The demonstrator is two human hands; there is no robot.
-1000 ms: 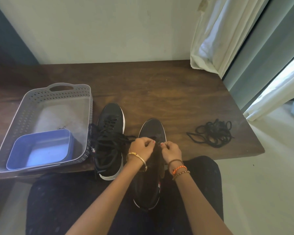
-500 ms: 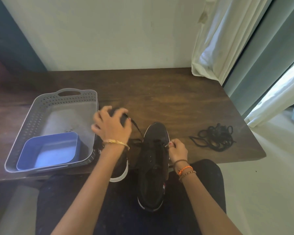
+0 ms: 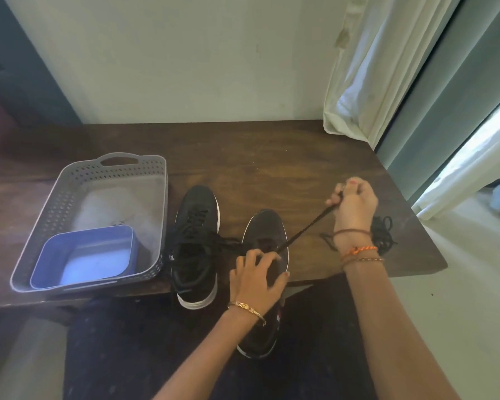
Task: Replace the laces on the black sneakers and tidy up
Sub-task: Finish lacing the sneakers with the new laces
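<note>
Two black sneakers with white soles stand at the near edge of the dark wooden table (image 3: 272, 157). The left sneaker (image 3: 195, 243) is laced, its lace ends loose. The right sneaker (image 3: 267, 235) hangs over the edge onto my lap. My left hand (image 3: 256, 280) rests on its tongue area with fingers spread. My right hand (image 3: 354, 206) is raised to the right and pinches a black lace (image 3: 306, 226) that runs taut from the shoe's eyelets. A heap of black laces (image 3: 383, 233) lies behind my right wrist, partly hidden.
A grey perforated basket (image 3: 70, 194) sits at the left of the table with a blue plastic tub (image 3: 84, 255) inside it. A pale curtain (image 3: 367, 67) hangs at the back right corner. The floor drops off beyond the table's right edge.
My right hand has pulled the lace out up and to the right. My left hand came back from the left sneaker onto the right sneaker.
</note>
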